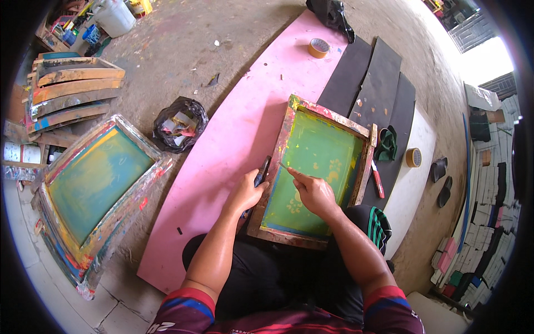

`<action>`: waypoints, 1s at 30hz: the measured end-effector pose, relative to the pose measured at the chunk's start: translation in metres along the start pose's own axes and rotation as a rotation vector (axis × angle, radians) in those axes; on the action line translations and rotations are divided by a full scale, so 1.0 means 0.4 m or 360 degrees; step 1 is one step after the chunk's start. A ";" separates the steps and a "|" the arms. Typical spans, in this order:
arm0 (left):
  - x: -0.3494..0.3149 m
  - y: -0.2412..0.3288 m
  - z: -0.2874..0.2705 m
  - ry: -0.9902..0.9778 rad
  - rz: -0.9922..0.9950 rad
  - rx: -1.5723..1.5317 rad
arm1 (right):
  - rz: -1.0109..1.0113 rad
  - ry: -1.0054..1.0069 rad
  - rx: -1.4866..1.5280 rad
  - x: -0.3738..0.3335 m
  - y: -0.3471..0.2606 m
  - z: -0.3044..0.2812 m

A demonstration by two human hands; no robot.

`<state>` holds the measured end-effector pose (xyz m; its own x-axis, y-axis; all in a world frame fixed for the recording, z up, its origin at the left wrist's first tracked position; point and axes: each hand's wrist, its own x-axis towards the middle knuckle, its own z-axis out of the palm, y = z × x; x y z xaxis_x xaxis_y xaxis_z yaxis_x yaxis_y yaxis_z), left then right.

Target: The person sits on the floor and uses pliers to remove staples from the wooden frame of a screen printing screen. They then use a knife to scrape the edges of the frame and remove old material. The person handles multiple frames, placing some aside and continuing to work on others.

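A wooden-framed printing screen (311, 236) with green mesh and pale floral marks rests tilted against my lap. At its left rail, my left hand (246, 193) is closed around a dark hand tool (263, 168) with a blue part; its exact kind is unclear. My right hand (316, 195) reaches over the mesh near the same rail, thumb and index finger pinched together. A small, thin, dark piece (283, 165) shows at those fingertips, too small to name. To the right of the frame lies a knife (378, 181) with a red handle.
A long pink board (239, 122) lies beneath, with dark panels (378, 83) alongside. Tape rolls (319, 48) and a dark green cloth (386, 143) sit on them. Leftward are a black bag of scraps (177, 143), another screen (136, 139) and stacked frames (78, 84). Sandals (444, 192) lie at right.
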<state>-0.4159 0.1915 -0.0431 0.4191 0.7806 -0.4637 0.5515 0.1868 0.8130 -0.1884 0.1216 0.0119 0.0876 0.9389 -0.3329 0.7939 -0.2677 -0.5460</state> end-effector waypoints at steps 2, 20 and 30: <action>-0.001 0.013 -0.005 -0.0015 -0.0019 -0.0002 | 0.0004 -0.0033 -0.0022 0.001 -0.004 0.005; 0.005 -0.012 0.013 -0.0008 0.0036 -0.0117 | 0.0118 -0.0083 -0.0159 -0.006 -0.052 0.048; 0.004 -0.003 0.007 0.0011 0.0004 -0.0070 | 0.0232 -0.0226 -0.0274 -0.003 -0.086 0.010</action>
<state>-0.4140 0.1911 -0.0459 0.4151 0.7852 -0.4595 0.5183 0.2110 0.8288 -0.2181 0.1288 0.0278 0.1330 0.8500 -0.5097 0.8708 -0.3458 -0.3494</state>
